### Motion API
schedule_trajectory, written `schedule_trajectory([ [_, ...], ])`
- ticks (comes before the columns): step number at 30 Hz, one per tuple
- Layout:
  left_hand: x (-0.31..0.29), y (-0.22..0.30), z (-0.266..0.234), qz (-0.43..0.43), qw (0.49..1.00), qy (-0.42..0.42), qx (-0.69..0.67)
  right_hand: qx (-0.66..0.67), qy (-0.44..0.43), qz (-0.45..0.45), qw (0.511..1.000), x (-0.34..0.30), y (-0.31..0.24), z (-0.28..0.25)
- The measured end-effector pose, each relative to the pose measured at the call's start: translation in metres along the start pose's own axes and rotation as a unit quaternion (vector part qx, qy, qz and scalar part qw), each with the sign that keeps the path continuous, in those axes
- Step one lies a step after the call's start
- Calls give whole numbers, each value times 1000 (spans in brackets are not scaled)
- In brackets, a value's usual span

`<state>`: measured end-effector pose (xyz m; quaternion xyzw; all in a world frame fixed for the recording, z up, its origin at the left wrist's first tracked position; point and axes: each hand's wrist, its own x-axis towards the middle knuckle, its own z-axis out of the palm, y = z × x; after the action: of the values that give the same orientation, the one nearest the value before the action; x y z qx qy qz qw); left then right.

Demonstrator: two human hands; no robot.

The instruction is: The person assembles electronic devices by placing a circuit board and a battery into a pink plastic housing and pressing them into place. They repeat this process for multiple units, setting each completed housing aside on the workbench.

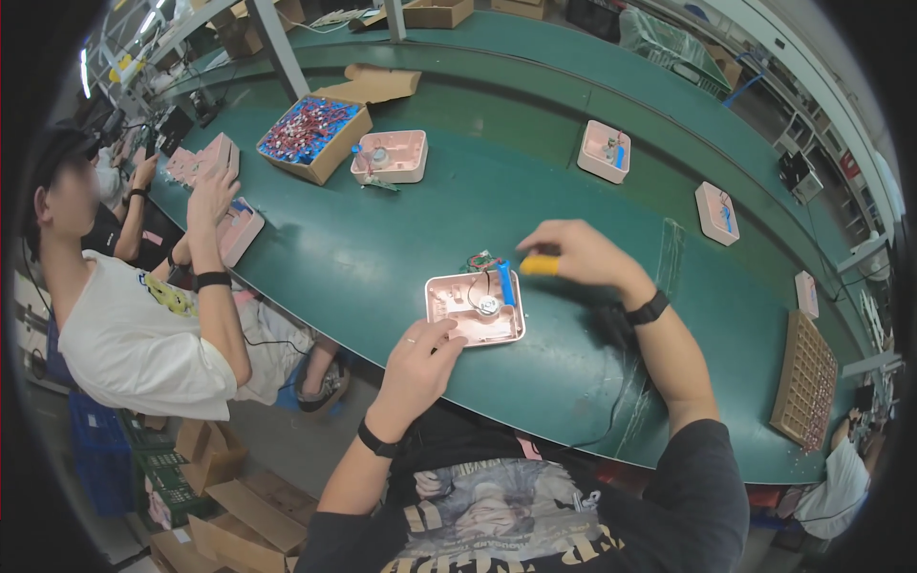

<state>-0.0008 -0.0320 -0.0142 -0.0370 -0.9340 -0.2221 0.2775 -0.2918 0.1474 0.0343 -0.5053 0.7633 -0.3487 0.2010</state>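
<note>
A pale pink plastic housing [523,329] lies open side up on the green bench before me. Inside it are a round silvery part [488,306] and thin wires; a blue cylindrical cell [506,284] lies along its right side. A small green board with red wires [485,261] sits at the far rim. My left hand [420,358] holds the housing's near left corner, fingers bent over the rim. Just right of the far corner, my right hand [578,256] is closed around a yellow piece [541,265], apart from the housing; its kind is unclear.
Further pink housings stand at the back left [406,158], back [605,153] and right [717,213]. A carton of blue parts with red wires [310,134] is far left. A co-worker [143,315] works at my left. A divided brown tray [804,377] lies at right.
</note>
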Motion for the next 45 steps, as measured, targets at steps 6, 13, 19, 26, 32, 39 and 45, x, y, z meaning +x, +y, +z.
schedule_trajectory([
  [6,10,-1,-3,12,999,-16,-32,20,-19,-113,993,-9,-25,31],
  [13,67,-44,18,-84,993,83,-10,167,-36,-53,984,-9,-20,35],
  [19,83,-55,24,-291,929,-57,-222,-35,51,53,997,-3,4,36],
  [26,85,-61,25,-350,887,-72,-292,-119,62,-255,958,-1,2,36],
  [32,83,-58,24,-335,874,-103,-336,-160,85,-284,941,0,-12,48],
  [39,61,-26,3,-260,958,-56,-109,-205,95,-283,932,-3,-10,53],
  [45,10,-2,-8,-186,974,-84,-101,-221,97,-311,919,2,-18,45],
])
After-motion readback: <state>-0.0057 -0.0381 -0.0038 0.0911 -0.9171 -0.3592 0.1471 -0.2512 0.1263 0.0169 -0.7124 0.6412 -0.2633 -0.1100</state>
